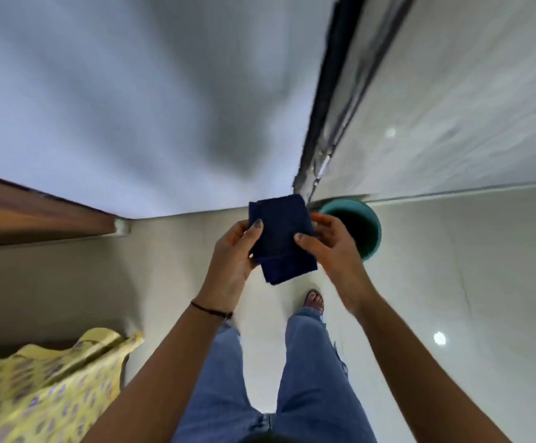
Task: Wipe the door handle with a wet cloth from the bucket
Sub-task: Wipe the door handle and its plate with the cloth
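While both hands close around the folded dark blue cloth (pixel 282 238) at frame centre, left grip (pixel 233 254) and right grip (pixel 332 243) pinch its edges, teal bucket (pixel 370 233) just right

Cloth (pixel 281 238) sits mid-frame, pinched between the left hand (pixel 233 255) and right hand (pixel 330 247). Bucket (pixel 367 228) is on the floor (pixel 452 282) just right of it, behind the right hand, in the wall corner. Garment (pixel 46 385) lower left.
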Demonstrator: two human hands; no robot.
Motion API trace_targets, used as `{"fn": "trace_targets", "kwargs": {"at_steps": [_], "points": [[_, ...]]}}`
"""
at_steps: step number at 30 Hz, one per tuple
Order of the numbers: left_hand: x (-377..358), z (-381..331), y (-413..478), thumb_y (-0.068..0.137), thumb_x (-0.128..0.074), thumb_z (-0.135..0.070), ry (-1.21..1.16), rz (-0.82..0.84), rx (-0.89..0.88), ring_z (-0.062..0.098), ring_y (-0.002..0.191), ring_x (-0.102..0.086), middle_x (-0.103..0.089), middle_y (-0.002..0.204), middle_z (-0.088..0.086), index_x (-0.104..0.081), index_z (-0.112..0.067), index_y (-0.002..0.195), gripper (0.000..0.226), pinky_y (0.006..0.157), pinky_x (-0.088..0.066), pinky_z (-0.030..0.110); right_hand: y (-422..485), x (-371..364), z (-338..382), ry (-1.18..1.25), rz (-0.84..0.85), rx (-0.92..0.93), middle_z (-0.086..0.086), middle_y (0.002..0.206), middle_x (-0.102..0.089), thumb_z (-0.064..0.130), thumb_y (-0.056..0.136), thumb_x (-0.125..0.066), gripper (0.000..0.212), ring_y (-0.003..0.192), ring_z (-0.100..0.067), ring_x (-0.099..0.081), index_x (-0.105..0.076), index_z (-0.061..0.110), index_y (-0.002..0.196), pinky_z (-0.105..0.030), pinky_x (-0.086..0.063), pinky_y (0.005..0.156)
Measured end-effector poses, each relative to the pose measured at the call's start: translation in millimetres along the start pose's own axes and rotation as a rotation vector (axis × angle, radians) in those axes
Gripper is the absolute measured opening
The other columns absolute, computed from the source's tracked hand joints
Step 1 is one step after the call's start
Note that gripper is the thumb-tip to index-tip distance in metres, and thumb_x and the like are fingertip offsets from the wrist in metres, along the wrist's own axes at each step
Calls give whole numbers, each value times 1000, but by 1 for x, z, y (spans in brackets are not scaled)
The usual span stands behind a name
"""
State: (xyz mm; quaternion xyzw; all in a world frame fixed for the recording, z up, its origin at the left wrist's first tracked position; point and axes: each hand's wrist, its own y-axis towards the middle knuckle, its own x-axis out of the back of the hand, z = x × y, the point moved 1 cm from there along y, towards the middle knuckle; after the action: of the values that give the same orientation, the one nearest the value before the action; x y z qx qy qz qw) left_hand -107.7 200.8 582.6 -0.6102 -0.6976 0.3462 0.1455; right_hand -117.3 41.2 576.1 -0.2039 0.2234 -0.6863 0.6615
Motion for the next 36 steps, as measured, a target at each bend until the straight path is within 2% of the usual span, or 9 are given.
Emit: {"fn": "trace_targets", "kwargs": {"at_steps": [3,6,11,15,18,23,29,32,36], "points": [[70,-26,-36,94,-51,-16,-20,-35,-100,28,101,-61,-66,108,13,-61,-10,103,15,87,-53,40,-28,-79,4,-122,38,121,-2,129,-57,13,85,-69,57,117,-13,-56,-40,19,134,-23,-51,91],[150,-53,-67,88,-56,-28,12,-72,-191,27,103,-66,-70,109,8,-62,-15,108,24,90,-53,43,-54,-164,9,-171,97,212,2,133,-53,14,84,-70,64,122,-10,-53,-35,27,136,-30,-47,99],[282,-104,-96,80,-59,-42,67,-154,-320,28,100,-68,-72,107,7,-65,-24,104,31,84,-56,45,-84,-305,24,-98,310,170,-3,103,-75,16,82,-72,29,92,-17,-72,-64,19,110,-26,-57,73],[353,-148,-99,93,-54,-21,109,-217,-505,14,96,-63,-68,105,-1,-62,-23,106,15,73,-53,15,-93,-391,49,-2,371,197,-2,81,-73,21,68,-71,25,75,-19,-71,-66,19,92,-28,-56,63],[399,-196,-92,95,-51,-15,117,-338,-652,9,110,-57,-61,122,0,-56,-16,120,25,85,-46,7,-82,-441,80,67,319,220,-7,78,-64,19,64,-64,26,71,-21,-64,-60,14,89,-35,-55,62],[462,-271,-77,97,-48,-26,329,-588,-961,3,134,-37,-40,143,-9,-36,-24,139,44,113,-33,32,-58,-494,132,-17,224,413,-4,89,-61,14,71,-60,27,76,-16,-60,-55,23,97,-29,-55,63],[530,-348,-53,95,-47,-22,598,-906,-1192,17,149,-6,-9,160,11,-17,-8,150,64,121,-13,44,-40,-570,192,-135,194,744,12,95,-62,2,88,-56,40,75,3,-60,-50,30,116,-12,-50,63],[554,-374,-41,92,-51,-18,729,-1047,-1257,20,147,-1,-7,158,22,-13,-1,149,71,121,-6,45,-33,-609,213,-318,99,1005,20,104,-62,6,86,-53,47,88,-1,-59,-48,36,121,-18,-49,80],[585,-390,-20,91,-53,-22,889,-1119,-1331,35,145,-5,-12,152,31,-12,1,146,72,120,-1,44,-17,-656,218,-683,-73,1220,-3,123,-66,4,81,-47,47,119,-24,-58,-45,27,122,-47,-31,113]]}}
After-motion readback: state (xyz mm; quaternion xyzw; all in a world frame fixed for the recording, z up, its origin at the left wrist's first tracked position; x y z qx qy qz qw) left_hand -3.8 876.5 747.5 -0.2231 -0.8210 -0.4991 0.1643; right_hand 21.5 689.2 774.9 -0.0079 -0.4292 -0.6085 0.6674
